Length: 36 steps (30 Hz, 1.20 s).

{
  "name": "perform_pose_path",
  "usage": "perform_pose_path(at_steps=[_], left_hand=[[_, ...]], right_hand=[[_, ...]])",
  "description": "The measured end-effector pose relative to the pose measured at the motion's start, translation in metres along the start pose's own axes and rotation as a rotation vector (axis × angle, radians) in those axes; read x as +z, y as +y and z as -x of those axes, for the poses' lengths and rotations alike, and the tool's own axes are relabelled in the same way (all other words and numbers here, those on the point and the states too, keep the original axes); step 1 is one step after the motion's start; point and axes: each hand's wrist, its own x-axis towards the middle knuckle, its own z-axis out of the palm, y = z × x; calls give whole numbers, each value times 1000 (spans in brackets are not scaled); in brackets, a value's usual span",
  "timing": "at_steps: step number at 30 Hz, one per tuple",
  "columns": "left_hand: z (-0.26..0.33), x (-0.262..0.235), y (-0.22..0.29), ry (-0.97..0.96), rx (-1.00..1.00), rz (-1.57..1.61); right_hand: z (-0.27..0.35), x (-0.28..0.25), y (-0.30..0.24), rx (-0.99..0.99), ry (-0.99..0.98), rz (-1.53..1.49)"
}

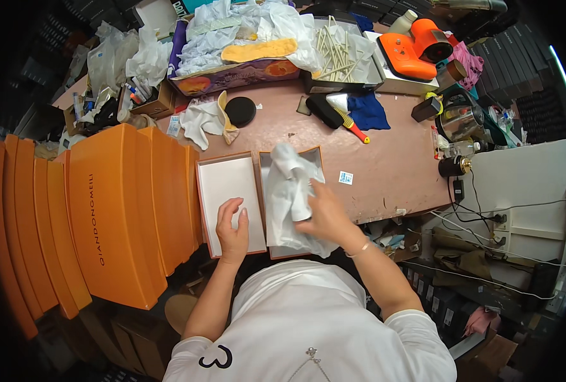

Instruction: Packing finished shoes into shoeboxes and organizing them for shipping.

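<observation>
Two shallow orange-edged box halves lie side by side at the near edge of the table. Over the near end of the left half, a white-lined box part (pixel 229 184), my left hand (pixel 233 232) hovers with its fingers loosely bent and apart, holding nothing. White tissue paper (pixel 284 191) covers most of the right half, an orange-rimmed box (pixel 314 156). My right hand (pixel 329 215) grips the paper at its right side, fingers above and thumb below. Whatever lies under the crumpled paper is hidden.
Orange shoe boxes (pixel 114 210) are stacked at the left. Along the back stand a carton of paper (pixel 235 77), a tray of white sticks (pixel 340 54) and an orange device (pixel 407 56). A red-yellow handled brush (pixel 356 129), black round tin (pixel 240 111) and sticker (pixel 346 177) lie on the table.
</observation>
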Motion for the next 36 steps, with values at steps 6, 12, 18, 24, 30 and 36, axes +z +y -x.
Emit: perform_pose_path(at_steps=[6,12,18,24,30,36], left_hand=[[1,13,18,-489,20,-7],[1,108,-6,-780,222,-411],[6,152,-35,-812,474,-615],[26,162,-55,-853,480,-514],[11,163,-52,-888,678,-578],[-11,175,-48,-964,524,-557]], right_hand=[[2,-110,63,104,129,237],[20,-19,167,344,-7,393],[35,-39,122,296,198,261],[69,-31,37,191,89,-371],[94,13,-6,25,-60,-214],[103,50,-10,-113,-119,80]])
